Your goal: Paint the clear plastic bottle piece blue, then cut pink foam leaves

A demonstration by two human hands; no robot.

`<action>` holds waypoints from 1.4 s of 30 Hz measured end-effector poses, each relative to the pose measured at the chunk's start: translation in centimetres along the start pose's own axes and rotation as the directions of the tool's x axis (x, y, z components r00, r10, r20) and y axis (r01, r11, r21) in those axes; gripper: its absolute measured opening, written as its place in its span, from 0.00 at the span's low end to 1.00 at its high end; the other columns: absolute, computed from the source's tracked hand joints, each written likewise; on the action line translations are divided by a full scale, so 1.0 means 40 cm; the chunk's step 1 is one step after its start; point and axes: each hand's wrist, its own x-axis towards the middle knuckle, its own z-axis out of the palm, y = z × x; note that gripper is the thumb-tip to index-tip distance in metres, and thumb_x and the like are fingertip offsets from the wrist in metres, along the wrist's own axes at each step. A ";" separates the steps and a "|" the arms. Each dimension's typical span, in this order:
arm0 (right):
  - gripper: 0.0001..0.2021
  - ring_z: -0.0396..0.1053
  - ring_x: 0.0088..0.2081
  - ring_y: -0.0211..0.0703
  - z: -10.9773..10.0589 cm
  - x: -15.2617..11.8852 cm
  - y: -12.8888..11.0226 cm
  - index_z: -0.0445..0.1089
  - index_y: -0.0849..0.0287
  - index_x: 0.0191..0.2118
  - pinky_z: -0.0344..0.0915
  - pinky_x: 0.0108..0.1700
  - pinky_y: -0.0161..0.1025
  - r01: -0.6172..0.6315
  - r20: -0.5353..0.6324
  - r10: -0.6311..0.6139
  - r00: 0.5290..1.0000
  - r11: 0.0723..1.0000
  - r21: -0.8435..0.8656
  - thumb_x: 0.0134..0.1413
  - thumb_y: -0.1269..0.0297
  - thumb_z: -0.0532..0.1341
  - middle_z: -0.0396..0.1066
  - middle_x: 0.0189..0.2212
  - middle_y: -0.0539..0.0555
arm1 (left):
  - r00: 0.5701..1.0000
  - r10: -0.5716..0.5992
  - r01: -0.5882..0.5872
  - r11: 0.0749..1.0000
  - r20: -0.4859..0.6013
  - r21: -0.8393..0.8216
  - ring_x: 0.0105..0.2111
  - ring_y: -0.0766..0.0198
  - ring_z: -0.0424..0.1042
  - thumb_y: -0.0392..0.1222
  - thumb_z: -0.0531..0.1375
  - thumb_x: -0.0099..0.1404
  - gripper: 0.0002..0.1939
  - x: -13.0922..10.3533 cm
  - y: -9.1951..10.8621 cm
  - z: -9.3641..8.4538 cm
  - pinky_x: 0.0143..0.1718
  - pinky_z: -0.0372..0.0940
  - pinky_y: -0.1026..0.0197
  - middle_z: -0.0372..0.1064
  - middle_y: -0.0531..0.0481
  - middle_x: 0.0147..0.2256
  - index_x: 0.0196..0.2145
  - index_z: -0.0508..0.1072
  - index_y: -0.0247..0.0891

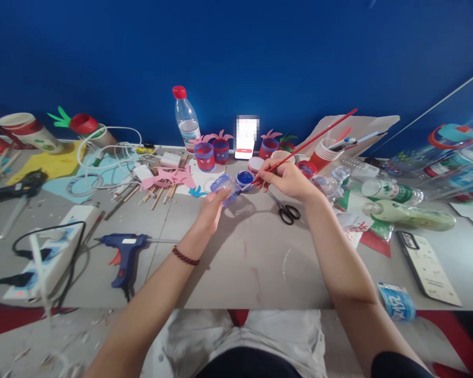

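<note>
My left hand is closed around a clear plastic bottle piece streaked with blue-purple paint. A long red paintbrush is pinched in my right hand, its handle slanting up to the right. Its bristle end points at the plastic piece; whether they touch is hard to tell. Just behind, between my hands, sits a small open jar of blue paint. Black-handled scissors lie below my right hand.
Painted cups with paper leaves stand near a lit phone and a red-capped bottle. Left are a blue glue gun, a power strip and pink paper scraps. Right are plastic bottles and another phone.
</note>
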 end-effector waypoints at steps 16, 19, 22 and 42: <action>0.12 0.74 0.31 0.40 0.059 -0.027 -0.014 0.77 0.59 0.35 0.74 0.35 0.41 0.229 -0.128 -0.243 0.962 0.967 -0.109 0.61 0.55 0.64 0.76 0.29 0.53 | 0.993 -0.069 0.049 0.981 -0.100 -0.188 0.42 0.60 0.73 0.49 0.74 0.47 0.18 0.024 -0.002 -0.019 0.52 0.64 0.55 0.74 0.52 0.32 0.31 0.75 0.39; 0.10 0.74 0.32 0.42 0.074 -0.033 -0.023 0.79 0.58 0.35 0.73 0.36 0.42 0.286 -0.085 -0.312 0.946 0.930 -0.232 0.61 0.58 0.64 0.78 0.29 0.53 | 0.990 -0.064 0.040 0.981 -0.121 -0.191 0.41 0.61 0.73 0.49 0.74 0.48 0.18 0.024 -0.001 -0.018 0.49 0.64 0.56 0.74 0.52 0.32 0.31 0.75 0.40; 0.08 0.75 0.33 0.43 0.083 -0.035 -0.026 0.79 0.56 0.36 0.73 0.38 0.42 0.343 -0.058 -0.377 0.924 0.888 -0.306 0.61 0.61 0.64 0.80 0.31 0.53 | 0.988 -0.053 0.023 0.979 -0.145 -0.204 0.40 0.61 0.73 0.49 0.75 0.46 0.18 0.021 0.003 -0.014 0.48 0.65 0.57 0.74 0.52 0.31 0.31 0.75 0.40; 0.09 0.74 0.31 0.42 0.092 -0.044 -0.037 0.80 0.57 0.34 0.71 0.35 0.40 0.427 -0.009 -0.473 0.881 0.804 -0.415 0.62 0.66 0.61 0.80 0.31 0.53 | 0.984 -0.017 -0.019 0.980 -0.178 -0.198 0.41 0.60 0.74 0.48 0.74 0.48 0.16 0.006 0.015 -0.001 0.51 0.66 0.55 0.75 0.51 0.32 0.30 0.75 0.40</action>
